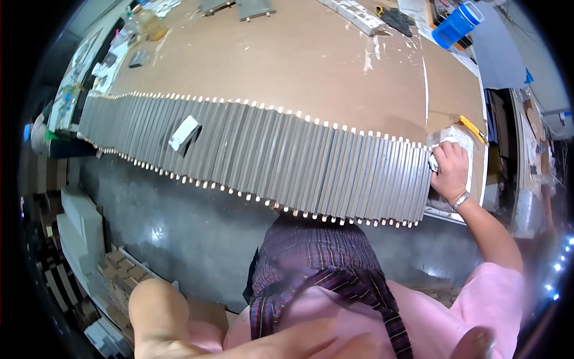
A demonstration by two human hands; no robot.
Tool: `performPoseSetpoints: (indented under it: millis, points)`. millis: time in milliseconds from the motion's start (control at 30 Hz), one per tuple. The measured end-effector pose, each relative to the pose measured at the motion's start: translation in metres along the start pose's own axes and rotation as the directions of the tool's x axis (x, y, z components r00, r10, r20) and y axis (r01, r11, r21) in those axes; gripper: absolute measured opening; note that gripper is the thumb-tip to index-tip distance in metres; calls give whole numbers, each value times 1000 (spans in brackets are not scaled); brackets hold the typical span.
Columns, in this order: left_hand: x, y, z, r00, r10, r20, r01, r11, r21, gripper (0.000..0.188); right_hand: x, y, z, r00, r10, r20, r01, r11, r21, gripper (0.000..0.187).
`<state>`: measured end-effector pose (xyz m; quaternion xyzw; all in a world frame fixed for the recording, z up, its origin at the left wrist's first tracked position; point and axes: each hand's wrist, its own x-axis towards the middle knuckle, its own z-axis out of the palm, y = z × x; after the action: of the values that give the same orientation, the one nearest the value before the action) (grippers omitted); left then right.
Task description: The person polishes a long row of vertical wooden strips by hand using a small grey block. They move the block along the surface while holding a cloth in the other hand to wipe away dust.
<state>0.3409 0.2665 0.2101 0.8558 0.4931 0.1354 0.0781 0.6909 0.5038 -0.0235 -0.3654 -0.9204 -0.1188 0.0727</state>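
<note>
A long row of narrow grey bars [269, 158] with pale tips at both ends lies side by side along the table's near edge. At the row's right end, my right hand [449, 170] is closed around a crumpled white cloth or paper wad [434, 160], beside the last bar. My left hand [293, 344] is raised close to the camera at the lower edge, blurred, with its fingers stretched out and nothing visible in them. On the left part of the row rests a small block [184, 133] with a white top and dark side.
A yellow utility knife [472, 129] lies right of my right hand. At the back are a blue bottle [457, 25], a dark rag [396, 21] and a long whitish bar [353, 15]. A small grey block [139, 58] sits far left; cardboard boxes [122, 272] stand lower left.
</note>
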Motion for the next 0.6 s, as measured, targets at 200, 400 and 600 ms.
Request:
performPoseSetpoints:
  millis: [200, 400, 600]
  points:
    - [8, 22, 6, 997, -66, 27, 65, 998, 25, 21, -5, 1, -1, 1000, -5, 22, 5, 1000, -6, 35]
    - [10, 49, 6, 997, -49, 54, 50, 998, -22, 29, -3, 1, -1, 999, -36, -5, 36, 999, -2, 34]
    - [20, 69, 13, 996, -51, 78, 54, 998, -39, 36, -6, 5, 3, 1000, -27, -5, 27, 1000, 6, 32]
